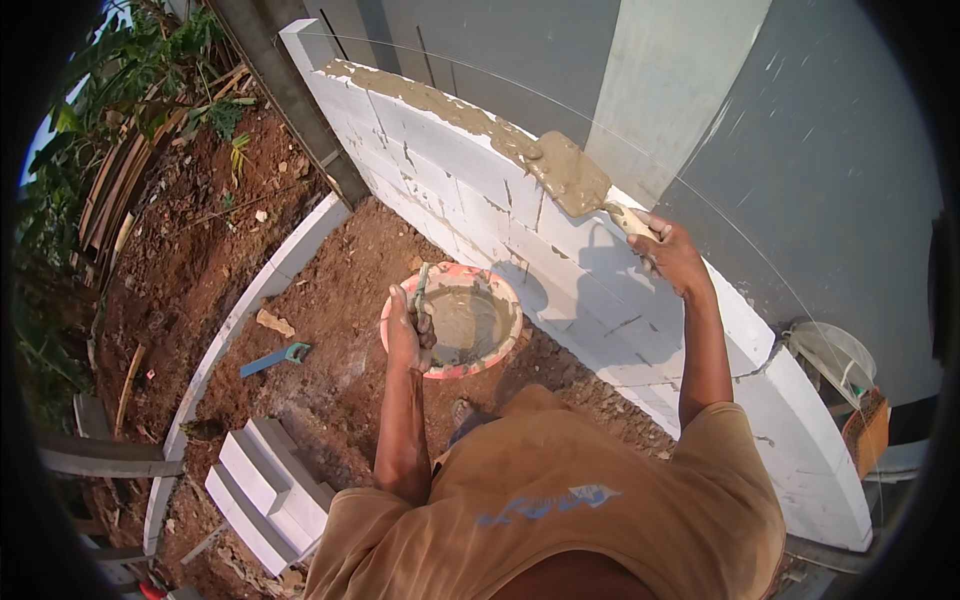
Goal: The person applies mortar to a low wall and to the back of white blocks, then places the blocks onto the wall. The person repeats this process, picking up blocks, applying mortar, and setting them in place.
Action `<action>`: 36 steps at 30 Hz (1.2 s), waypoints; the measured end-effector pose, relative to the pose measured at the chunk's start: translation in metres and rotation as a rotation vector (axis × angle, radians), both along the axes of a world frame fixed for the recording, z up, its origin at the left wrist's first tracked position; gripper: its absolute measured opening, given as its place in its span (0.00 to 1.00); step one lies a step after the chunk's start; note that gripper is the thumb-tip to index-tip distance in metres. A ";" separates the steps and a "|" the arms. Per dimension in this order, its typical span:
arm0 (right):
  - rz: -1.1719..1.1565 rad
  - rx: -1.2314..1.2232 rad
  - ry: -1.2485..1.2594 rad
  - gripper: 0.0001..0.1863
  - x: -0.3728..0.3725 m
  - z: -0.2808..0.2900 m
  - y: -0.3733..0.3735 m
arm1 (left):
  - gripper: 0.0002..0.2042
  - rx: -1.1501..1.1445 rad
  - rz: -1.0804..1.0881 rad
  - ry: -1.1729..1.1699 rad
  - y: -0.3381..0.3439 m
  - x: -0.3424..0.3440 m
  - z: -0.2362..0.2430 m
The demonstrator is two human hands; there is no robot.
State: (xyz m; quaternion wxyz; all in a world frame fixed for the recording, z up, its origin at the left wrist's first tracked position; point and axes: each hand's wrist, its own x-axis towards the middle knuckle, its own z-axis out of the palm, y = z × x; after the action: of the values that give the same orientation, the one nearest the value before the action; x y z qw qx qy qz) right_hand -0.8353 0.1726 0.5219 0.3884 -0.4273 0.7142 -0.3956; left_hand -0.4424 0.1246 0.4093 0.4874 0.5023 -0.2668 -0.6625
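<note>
Mortar being spread along a white block wall

The right hand (668, 252) is closed on the handle of a trowel (572, 174), its blade laid on the wet mortar (440, 105) topping the block wall (600, 290); the left hand (409, 330) is clenched round a thin tool (421, 285) over the mortar-filled pink basin (500, 340); spare blocks (265, 485) are stacked lower left.

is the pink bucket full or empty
Partly full: grey mortar lies in the bottom of the pink bucket, well below its rim.

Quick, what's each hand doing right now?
Left hand: closed, holding the rim of the mortar bucket.
Right hand: closed on the trowel handle.
</note>
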 end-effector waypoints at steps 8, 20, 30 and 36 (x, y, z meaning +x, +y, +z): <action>0.047 -0.025 0.572 0.27 -0.047 -0.013 -0.007 | 0.22 0.134 0.028 0.086 -0.001 0.004 -0.057; -0.144 -0.078 0.968 0.26 -0.025 -0.020 0.024 | 0.25 0.364 -0.062 0.013 0.023 0.018 -0.110; 0.030 -0.052 0.936 0.26 0.014 -0.012 -0.015 | 0.27 0.343 0.111 0.037 0.050 0.053 -0.160; -0.073 0.059 0.904 0.25 0.008 -0.016 0.010 | 0.29 0.389 0.164 0.012 0.058 0.068 -0.170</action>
State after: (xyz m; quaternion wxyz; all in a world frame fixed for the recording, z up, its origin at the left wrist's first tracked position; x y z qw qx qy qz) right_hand -0.8272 0.1825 0.5060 0.0351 -0.5203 0.8377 -0.1622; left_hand -0.3748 0.1827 0.2393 0.4351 0.6029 -0.0891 -0.6628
